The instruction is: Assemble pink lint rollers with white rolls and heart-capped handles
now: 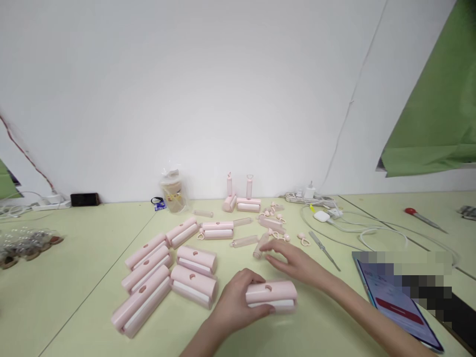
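Note:
My left hand (pixel 238 302) is closed around the left end of a pink cylindrical case (pixel 273 291) with a white strip along its side and a small dark crescent-shaped hole on top. Its thumb lies along the front, the fingers over the back. Farther off, my right hand (pixel 292 259) reaches in with thumb and fingers apart. Its fingertips are at a small translucent pink tube (pixel 259 249) lying on the table; whether they touch it I cannot tell. Another clear tube (pixel 243 242) lies just left of that. Small pink ring-shaped pieces (pixel 304 239) are scattered behind my right hand.
Several matching pink cases (pixel 143 300) lie to the left. Two tubes (pixel 249 188) stand upright by the wall. A wrapped cup (pixel 173 191) stands at the back. Right are a grey pointed tool (pixel 325 250), white cables (pixel 366 229), a red-ended tool (pixel 424 218) and a tablet (pixel 394 297).

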